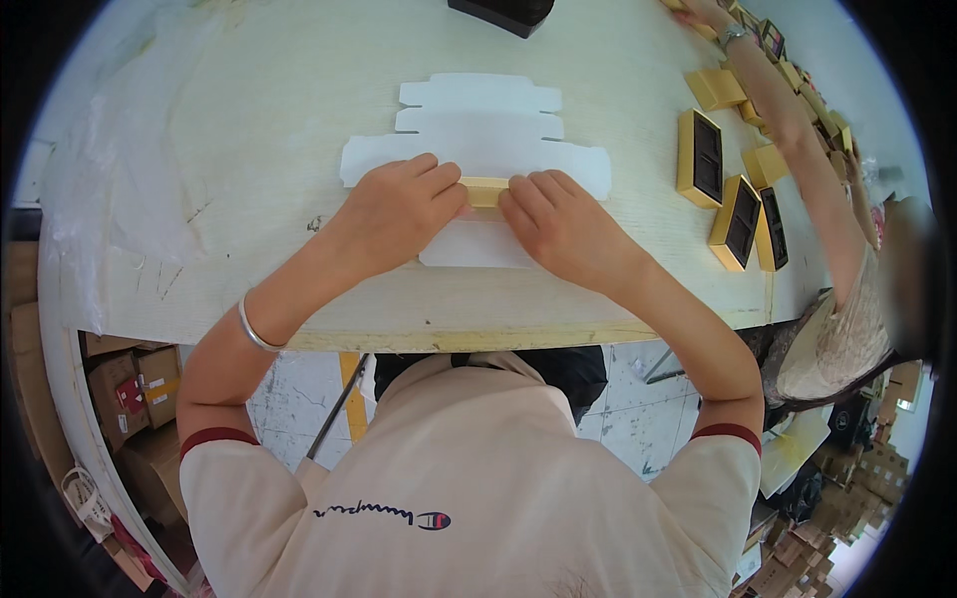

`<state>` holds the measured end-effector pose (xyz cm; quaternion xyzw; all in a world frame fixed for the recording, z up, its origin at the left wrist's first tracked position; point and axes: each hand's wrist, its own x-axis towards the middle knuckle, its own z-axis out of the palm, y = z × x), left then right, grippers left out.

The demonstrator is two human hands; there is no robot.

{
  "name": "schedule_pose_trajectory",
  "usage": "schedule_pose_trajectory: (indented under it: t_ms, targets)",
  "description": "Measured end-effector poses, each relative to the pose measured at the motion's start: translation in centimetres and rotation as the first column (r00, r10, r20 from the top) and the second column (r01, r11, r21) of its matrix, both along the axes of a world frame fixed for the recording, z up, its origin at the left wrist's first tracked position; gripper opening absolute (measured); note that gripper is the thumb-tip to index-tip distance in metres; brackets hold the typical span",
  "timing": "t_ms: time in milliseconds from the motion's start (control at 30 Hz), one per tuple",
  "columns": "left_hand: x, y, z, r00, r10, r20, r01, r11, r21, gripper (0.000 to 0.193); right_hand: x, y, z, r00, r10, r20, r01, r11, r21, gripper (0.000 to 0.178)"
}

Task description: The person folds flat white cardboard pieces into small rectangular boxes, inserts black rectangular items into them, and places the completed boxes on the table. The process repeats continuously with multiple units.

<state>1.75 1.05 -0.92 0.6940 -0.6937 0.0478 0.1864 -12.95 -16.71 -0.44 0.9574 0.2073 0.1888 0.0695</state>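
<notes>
Left hand [407,211] and right hand [570,229] pinch a gold strip [485,191], long axis nine-to-three, on a white carton blank [480,122] narrowing toward twelve.

The sheet [478,125] I pinch looks like thin card, its white face smooth and matt, its gold strip [486,191] carrying a soft metallic sheen. My table [279,130] has a faint, pale wood grain, rough and scuffed along the edge [439,341]. The film [140,169] is clear plastic, crinkled and glossy. My bangle [249,327] looks like smooth, silvery metal, my shirt [429,448] matt cloth. The boxes [686,157] seem shiny gold card, the cartons [120,399] dull brown cardboard.
</notes>
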Motion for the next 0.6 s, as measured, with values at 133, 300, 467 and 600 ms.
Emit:
schedule_pose_trajectory:
  t_ms: [133,300,467,600]
  targets:
    - [0.8,-1.5,0.0,0.959,0.124,-0.253,-0.12,0.992,0.03,0.011,1.6,-0.3,-0.4,0.988,-0.098,-0.12,0.126,0.96,0.251,0.008]
    - [1.8,-3.2,-0.1,0.92,0.315,-0.232,-0.256,0.934,0.25,0.01,3.6,-0.5,0.0,0.892,-0.221,-0.395,0.398,0.798,0.452,0.014]
    - [-0.4,-1.3,2.9,0.973,0.229,-0.039,-0.232,0.957,-0.171,0.018,3.4,-1.3,3.3,0.83,-0.227,-0.509,0.511,0.673,0.534,0.014]
    - [-4.1,1.6,5.2,0.503,0.148,-0.852,-0.219,0.975,0.04,0.042,1.1,1.3,6.4,0.884,-0.35,-0.31,0.465,0.59,0.66,0.014]
